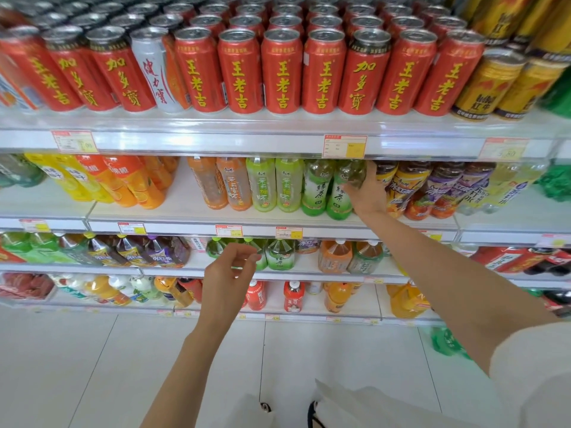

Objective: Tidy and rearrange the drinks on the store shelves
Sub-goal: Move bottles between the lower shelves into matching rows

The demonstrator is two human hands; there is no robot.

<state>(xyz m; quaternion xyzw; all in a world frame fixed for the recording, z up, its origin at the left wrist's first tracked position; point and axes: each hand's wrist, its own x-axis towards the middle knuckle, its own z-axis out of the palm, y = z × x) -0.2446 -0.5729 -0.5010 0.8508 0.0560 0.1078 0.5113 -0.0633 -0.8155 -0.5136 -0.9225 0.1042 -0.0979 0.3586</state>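
Right hand [367, 196] gripping green tea bottle [338, 197] by upper body, fingers wrapping round it, just right of frame centre, on second shelf [185, 225]. Left hand [228, 273] hovering at lower centre, fingers loosely curling, holding nothing. Doing it well, I think: keeping bottle upright, label facing front, sliding it close beside twin green bottle [316, 189], not bumping dark tea bottles [398, 186] to right.

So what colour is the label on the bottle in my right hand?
Green and white, on the bottle; clearest in head view.
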